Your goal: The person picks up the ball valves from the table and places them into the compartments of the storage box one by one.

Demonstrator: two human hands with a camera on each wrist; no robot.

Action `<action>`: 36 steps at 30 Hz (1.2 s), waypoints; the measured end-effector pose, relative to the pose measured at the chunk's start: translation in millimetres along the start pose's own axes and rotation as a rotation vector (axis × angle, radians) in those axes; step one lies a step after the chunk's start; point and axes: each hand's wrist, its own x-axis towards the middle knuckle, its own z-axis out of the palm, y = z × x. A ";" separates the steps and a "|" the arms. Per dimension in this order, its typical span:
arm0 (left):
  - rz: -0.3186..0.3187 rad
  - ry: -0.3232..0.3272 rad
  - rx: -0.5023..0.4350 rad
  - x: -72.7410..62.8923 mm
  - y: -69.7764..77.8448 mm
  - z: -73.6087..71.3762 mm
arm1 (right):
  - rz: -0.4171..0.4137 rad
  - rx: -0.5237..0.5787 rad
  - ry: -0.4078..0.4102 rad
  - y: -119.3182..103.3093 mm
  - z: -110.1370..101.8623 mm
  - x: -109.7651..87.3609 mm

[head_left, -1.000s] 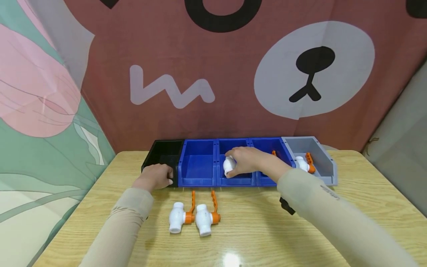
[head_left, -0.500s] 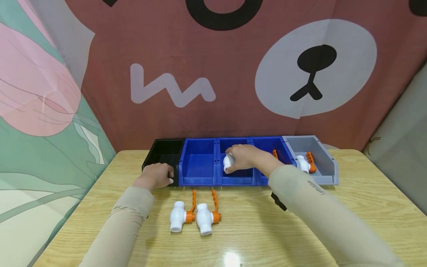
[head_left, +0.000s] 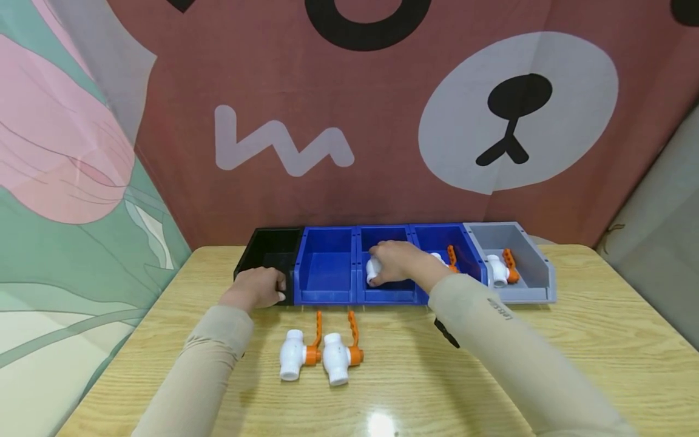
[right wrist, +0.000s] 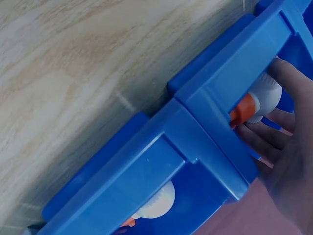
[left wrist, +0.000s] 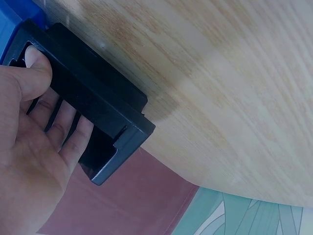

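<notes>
My right hand [head_left: 397, 262] reaches into the middle blue bin [head_left: 388, 297] and holds a white ball valve [head_left: 373, 271] with an orange handle. In the right wrist view, the thumb and fingers lie around the white body of this ball valve [right wrist: 268, 95], inside the bin's front wall. My left hand [head_left: 256, 287] grips the front wall of the black bin [left wrist: 83, 83] at the row's left end, thumb on the rim and fingers inside. On the table before the bins lie two more ball valves, one left [head_left: 292, 355] and one right [head_left: 335, 359], handles pointing away.
The bins stand side by side along the back of the wooden table [head_left: 415, 388]. Another ball valve [right wrist: 159, 201] lies in the blue bin right of the middle one. One more valve [head_left: 498, 271] is in the grey bin [head_left: 537, 294]. A printed cloth [head_left: 382, 170] hangs behind.
My right hand and the valve dip slightly in the middle blue bin, and the right forearm swings left, uncovering more of the valve in the neighbouring bin. The left hand stays put.
</notes>
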 end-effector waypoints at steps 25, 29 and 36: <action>0.007 0.000 -0.001 0.1 -0.8 -1.7 | -0.011 -0.083 0.010 -5.8 9.8 1.1; 0.006 0.004 -0.001 -0.4 -1.0 -1.3 | -0.007 -0.088 0.005 -8.3 10.2 0.8; 0.005 0.010 -0.007 -1.6 -0.9 -0.4 | 0.001 -0.098 -0.022 -10.0 10.3 1.2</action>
